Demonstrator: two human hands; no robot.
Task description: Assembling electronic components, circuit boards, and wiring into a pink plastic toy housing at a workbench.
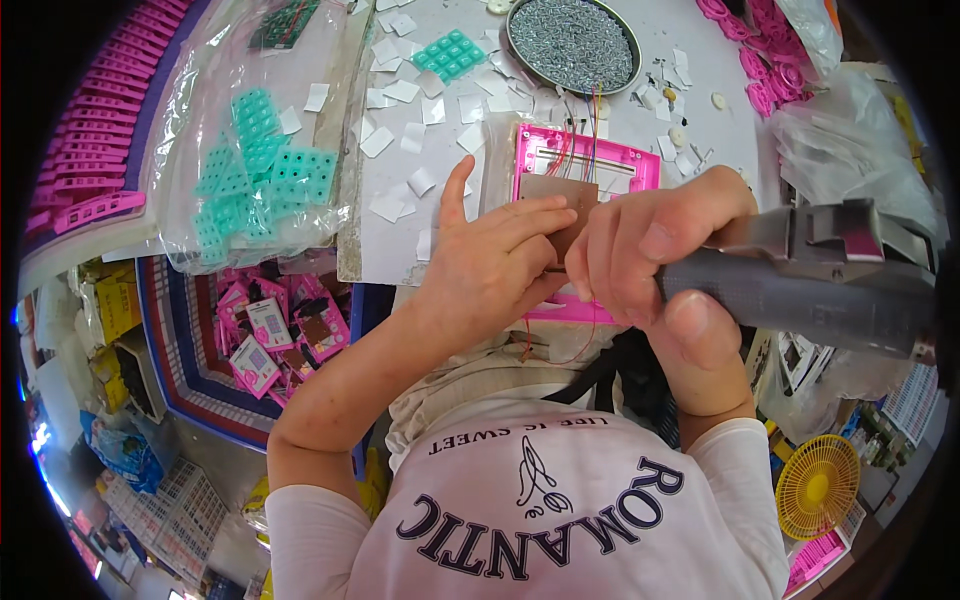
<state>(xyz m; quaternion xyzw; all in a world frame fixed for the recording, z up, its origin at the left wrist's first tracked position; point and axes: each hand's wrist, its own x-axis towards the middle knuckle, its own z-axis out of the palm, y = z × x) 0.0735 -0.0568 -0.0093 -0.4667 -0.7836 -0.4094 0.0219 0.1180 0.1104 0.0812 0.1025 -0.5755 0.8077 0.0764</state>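
A pink plastic casing (648,172) lies in front of me, with a brown circuit board (540,188) in it and thin red and dark wires (582,148) running from its far side. My left hand (490,250) holds the board down with its fingertips, one finger raised away to the side. Its thumb and forefinger bend together close to a thin dark tip. My right hand (665,240) is wrapped round a dark grey power screwdriver (800,300) with a metal lever, tilted over the casing. The right fingers partly hide the casing and the screwdriver's front end.
A round dish of screws (570,45) stands at the back. White square pieces (402,90) are scattered around a teal keypad (450,55). More teal keypads (265,160) lie on plastic at left. Below them, a basket (190,385) holds pink casings. Pink parts (765,60) lie back right.
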